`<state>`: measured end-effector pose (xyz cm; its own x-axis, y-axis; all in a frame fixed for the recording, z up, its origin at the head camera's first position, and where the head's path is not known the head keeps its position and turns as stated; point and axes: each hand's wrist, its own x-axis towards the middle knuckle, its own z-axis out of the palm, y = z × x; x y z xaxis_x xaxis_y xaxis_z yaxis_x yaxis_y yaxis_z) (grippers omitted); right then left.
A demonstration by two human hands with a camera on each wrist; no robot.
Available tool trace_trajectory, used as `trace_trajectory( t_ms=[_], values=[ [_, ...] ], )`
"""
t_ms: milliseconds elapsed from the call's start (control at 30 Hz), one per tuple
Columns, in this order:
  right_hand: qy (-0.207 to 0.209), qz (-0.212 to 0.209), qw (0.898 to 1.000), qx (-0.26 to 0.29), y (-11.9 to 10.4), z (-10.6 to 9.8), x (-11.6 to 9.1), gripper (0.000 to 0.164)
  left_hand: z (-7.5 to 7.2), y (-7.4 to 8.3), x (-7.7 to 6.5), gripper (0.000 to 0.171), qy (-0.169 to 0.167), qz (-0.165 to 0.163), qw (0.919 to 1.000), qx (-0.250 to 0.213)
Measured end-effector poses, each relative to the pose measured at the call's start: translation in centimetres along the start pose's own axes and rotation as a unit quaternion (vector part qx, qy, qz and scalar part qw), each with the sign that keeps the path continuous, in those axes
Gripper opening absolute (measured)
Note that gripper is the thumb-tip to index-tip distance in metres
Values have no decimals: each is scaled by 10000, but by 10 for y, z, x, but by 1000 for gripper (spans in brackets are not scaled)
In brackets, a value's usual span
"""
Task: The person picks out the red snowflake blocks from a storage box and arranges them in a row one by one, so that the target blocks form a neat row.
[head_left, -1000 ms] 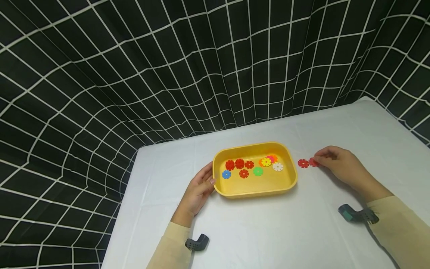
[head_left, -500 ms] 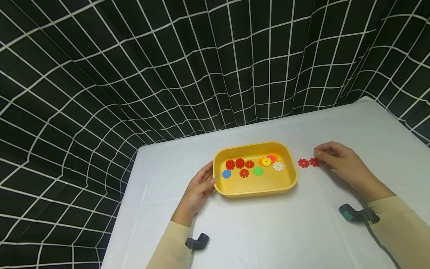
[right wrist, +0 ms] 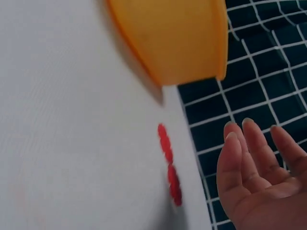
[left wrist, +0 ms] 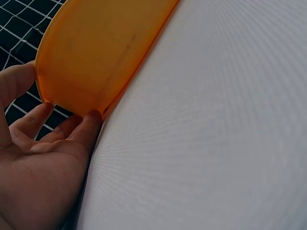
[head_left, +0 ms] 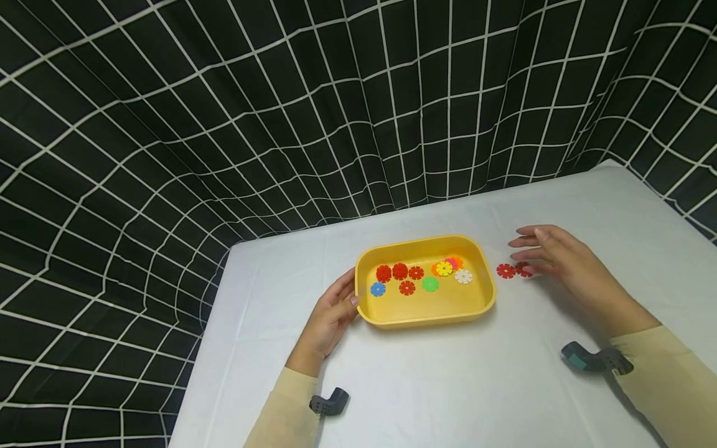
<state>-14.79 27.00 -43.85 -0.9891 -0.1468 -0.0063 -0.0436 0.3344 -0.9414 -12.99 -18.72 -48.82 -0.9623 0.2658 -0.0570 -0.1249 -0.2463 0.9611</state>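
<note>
A yellow plastic tray sits on the white table, several notched snowflake discs inside it. My left hand grips the tray's left end, thumb at the rim and fingers along the outer wall; the left wrist view shows the fingertips against the tray wall. Right of the tray lie two red snowflake discs side by side, the farther right one partly covered by a finger in the head view. Above them is my right hand, fingers spread and holding nothing; in the right wrist view the hand is apart from the discs.
In the tray, red discs lie at the left with a blue disc; a green disc, a white disc and a yellow disc lie farther right. A black gridded curtain hangs behind the table.
My right hand has let go of the right-hand red disc, lifted slightly and spread its fingers. The disc stays next to the other red one. My left hand and the tray have not moved.
</note>
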Motion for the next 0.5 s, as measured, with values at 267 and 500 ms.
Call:
trace_trajectory(
  t_ms=[267,500],
  values=[
    [-218,-482,9971,543,-23,8,-3,54,1,1,-1,60,9,-12,10000,37],
    [-419,-771,9920,906,-40,14,-4,50,1,2,-1,60,-14,4,10000,32]
  ],
)
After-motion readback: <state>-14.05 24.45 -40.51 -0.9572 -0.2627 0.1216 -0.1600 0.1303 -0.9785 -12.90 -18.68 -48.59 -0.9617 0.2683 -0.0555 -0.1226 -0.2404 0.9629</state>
